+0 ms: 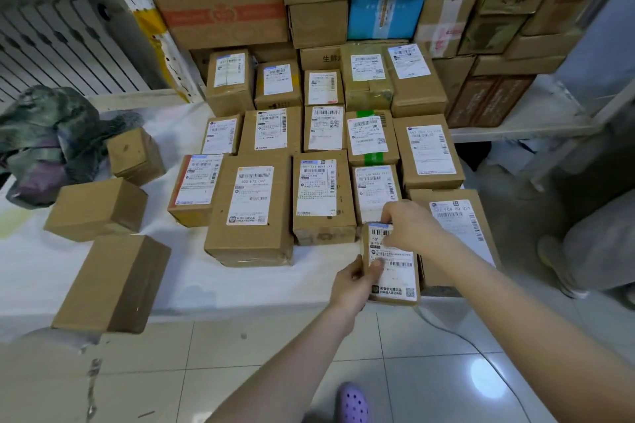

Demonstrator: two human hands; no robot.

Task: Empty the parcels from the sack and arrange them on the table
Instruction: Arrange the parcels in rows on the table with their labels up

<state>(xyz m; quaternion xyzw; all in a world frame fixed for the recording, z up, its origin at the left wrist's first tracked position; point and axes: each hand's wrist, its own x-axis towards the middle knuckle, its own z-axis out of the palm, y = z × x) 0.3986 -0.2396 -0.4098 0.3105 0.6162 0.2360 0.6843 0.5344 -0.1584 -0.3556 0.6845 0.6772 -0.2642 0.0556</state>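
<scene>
White-covered table [240, 288] is carrying rows of labelled parcels [252, 206]. Both hands are gripping a small box [395, 280] at the near right edge: left hand [354, 282] curling round its left side, thumb on the label, and right hand [412, 230] pinching its top end. It is possibly resting on the table; hard to tell. Sack [44, 144] is lying crumpled far left, plain boxes [98, 208] sitting beside it.

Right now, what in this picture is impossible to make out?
Head view only:
- Sack: cut off by the left edge; its folds hide whether parcels remain inside.
- Small parcel: the right hand and left hand holding it cover part of its label.
- Large box: near side hidden behind the right forearm.
- Plain boxes on the left: no label shows.
- Label print: too small and blurred to read.
</scene>
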